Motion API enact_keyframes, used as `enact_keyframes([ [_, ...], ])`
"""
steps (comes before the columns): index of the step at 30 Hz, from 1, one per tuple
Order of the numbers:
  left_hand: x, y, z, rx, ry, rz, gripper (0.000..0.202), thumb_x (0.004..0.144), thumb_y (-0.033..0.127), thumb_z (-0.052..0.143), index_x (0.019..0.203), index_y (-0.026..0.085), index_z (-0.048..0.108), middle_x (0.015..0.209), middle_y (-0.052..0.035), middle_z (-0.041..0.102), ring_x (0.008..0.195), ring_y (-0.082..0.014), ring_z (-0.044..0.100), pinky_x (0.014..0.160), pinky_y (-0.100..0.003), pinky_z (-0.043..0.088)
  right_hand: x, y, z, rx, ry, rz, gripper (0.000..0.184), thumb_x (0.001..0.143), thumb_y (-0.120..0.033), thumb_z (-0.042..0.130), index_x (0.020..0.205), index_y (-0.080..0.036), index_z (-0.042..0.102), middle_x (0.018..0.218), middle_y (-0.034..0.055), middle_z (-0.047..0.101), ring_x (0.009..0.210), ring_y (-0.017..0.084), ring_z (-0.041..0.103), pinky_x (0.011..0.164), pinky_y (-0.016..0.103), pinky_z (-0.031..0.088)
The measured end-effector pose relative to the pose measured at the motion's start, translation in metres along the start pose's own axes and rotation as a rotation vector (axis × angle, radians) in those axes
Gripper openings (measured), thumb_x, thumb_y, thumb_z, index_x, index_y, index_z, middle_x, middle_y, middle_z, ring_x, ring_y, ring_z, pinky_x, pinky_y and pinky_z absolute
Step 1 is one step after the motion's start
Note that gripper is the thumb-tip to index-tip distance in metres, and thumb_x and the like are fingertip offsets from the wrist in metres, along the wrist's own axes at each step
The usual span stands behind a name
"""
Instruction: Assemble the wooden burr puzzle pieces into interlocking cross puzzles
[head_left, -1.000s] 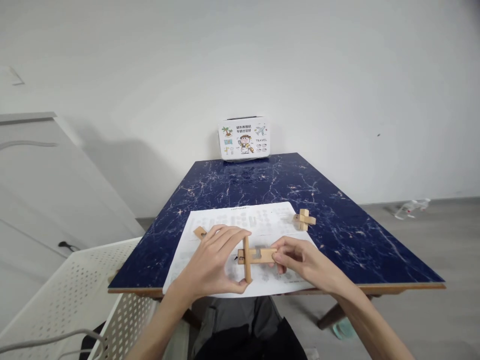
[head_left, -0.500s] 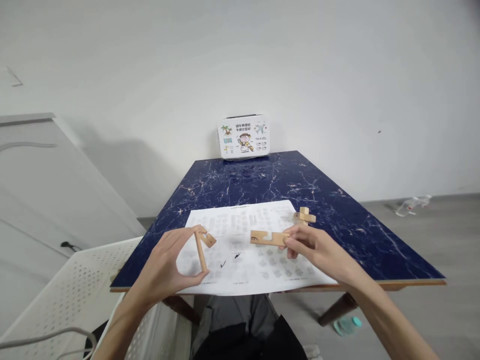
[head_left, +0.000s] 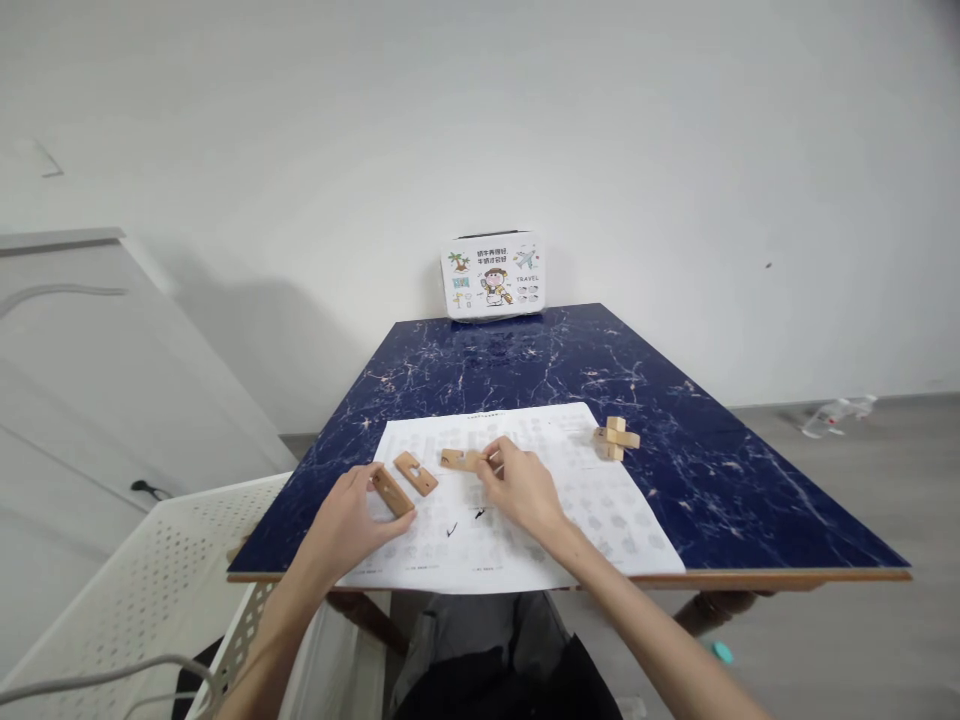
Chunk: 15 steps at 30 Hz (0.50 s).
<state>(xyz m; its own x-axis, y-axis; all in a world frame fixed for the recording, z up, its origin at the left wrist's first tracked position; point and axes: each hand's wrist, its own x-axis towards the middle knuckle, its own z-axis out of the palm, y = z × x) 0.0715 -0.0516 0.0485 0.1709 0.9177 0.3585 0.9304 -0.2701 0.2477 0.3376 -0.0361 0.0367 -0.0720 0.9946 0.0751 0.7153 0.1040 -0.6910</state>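
Note:
My left hand (head_left: 346,525) grips a flat wooden puzzle piece (head_left: 392,491) by its two ends, low over the left part of a printed sheet (head_left: 517,545). Just right of it a second wooden piece with a notch (head_left: 415,473) lies slantwise on the paper. My right hand (head_left: 523,488) pinches the right end of a third notched wooden piece (head_left: 459,459), close to the sheet; its fingertips hide that end. An assembled wooden cross-shaped puzzle (head_left: 616,438) stands by the sheet's right edge.
The sheet lies on a blue marbled table (head_left: 525,360), overhanging its front edge. A white printed case (head_left: 495,276) leans against the wall at the back. To the left is a white perforated surface (head_left: 187,545) with a cable (head_left: 112,675). Plastic bottles (head_left: 836,415) lie on the floor at right.
My right hand has moved left and down toward the sheet with its notched piece. The piece in my left hand has turned and lowered, showing its broad face beside the second piece.

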Motion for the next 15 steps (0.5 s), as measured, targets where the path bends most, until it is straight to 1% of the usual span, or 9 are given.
enact_keyframes([
  [2, 0.003, -0.002, 0.004, -0.05, 0.004, 0.006, 0.058, 0.07, 0.054, 0.077, 0.116, 0.02, 0.065, 0.113, -0.0129, 0.07, 0.103, -0.0338, 0.069, 0.091, -0.047, 0.057, 0.005, -0.008, 0.006, -0.072, -0.024, -0.01, 0.019, 0.102, -0.029, 0.049, 0.115, -0.02, 0.06, 0.102, 0.0085, 0.078, 0.093, 0.027, 0.074, 0.07, 0.031, 0.044],
  [5, 0.006, -0.006, 0.01, -0.087, 0.013, 0.001, 0.055, 0.07, 0.058, 0.077, 0.109, 0.021, 0.068, 0.111, -0.0112, 0.066, 0.1, -0.0317, 0.069, 0.091, -0.047, 0.058, 0.011, -0.018, 0.015, -0.116, -0.058, -0.038, 0.022, 0.105, -0.03, 0.045, 0.117, -0.018, 0.059, 0.104, 0.0126, 0.077, 0.094, 0.03, 0.073, 0.073, 0.034, 0.045],
  [7, 0.008, -0.008, 0.014, -0.102, 0.005, -0.003, 0.054, 0.072, 0.06, 0.077, 0.108, 0.021, 0.069, 0.112, -0.0106, 0.065, 0.099, -0.0303, 0.068, 0.091, -0.046, 0.059, 0.014, -0.025, 0.022, -0.145, -0.082, -0.069, 0.025, 0.106, -0.03, 0.041, 0.118, -0.017, 0.059, 0.109, 0.0153, 0.075, 0.095, 0.031, 0.073, 0.076, 0.037, 0.046],
  [10, 0.008, -0.011, 0.019, -0.104, -0.005, 0.006, 0.059, 0.073, 0.062, 0.076, 0.113, 0.02, 0.068, 0.119, -0.0115, 0.062, 0.104, -0.0301, 0.068, 0.093, -0.045, 0.059, 0.017, -0.034, 0.029, -0.176, -0.113, -0.128, 0.026, 0.108, -0.028, 0.039, 0.118, -0.015, 0.059, 0.116, 0.0167, 0.072, 0.099, 0.031, 0.072, 0.08, 0.039, 0.048],
  [13, 0.008, -0.012, 0.022, -0.098, 0.009, 0.024, 0.068, 0.076, 0.064, 0.074, 0.126, 0.019, 0.062, 0.129, -0.0129, 0.057, 0.108, -0.0298, 0.067, 0.094, -0.045, 0.058, 0.017, -0.039, 0.032, -0.191, -0.134, -0.177, 0.026, 0.108, -0.027, 0.039, 0.117, -0.015, 0.061, 0.12, 0.0163, 0.068, 0.102, 0.03, 0.071, 0.083, 0.039, 0.049],
  [15, 0.007, -0.01, 0.025, -0.047, 0.042, 0.033, 0.076, 0.076, 0.066, 0.074, 0.133, 0.019, 0.057, 0.134, -0.0151, 0.054, 0.114, -0.0328, 0.064, 0.1, -0.049, 0.054, 0.013, -0.037, 0.03, -0.19, -0.138, -0.198, 0.027, 0.108, -0.027, 0.039, 0.119, -0.016, 0.061, 0.122, 0.0157, 0.067, 0.104, 0.029, 0.07, 0.084, 0.038, 0.049],
])
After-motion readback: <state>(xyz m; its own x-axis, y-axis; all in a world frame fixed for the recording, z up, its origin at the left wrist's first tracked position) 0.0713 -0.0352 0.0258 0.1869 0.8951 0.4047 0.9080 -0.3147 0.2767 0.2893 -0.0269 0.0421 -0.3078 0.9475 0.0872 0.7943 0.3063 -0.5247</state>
